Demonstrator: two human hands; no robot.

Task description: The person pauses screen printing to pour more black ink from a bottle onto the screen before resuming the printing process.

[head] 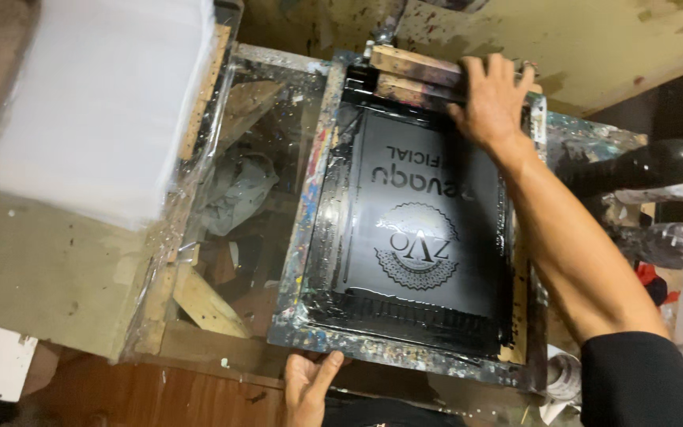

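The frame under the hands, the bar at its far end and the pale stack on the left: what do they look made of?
Printing frame: looks like wood, matte, crusted with dried multicoloured paint; its black mesh shines wet. Bar under the right hand: bare wood, grain showing. White stack: probably paper, blurred, so unsure. The left hand touches the frame's near edge.

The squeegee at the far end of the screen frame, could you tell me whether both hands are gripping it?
No, only the right hand grips the squeegee; the left hand holds the screen frame at its near edge.
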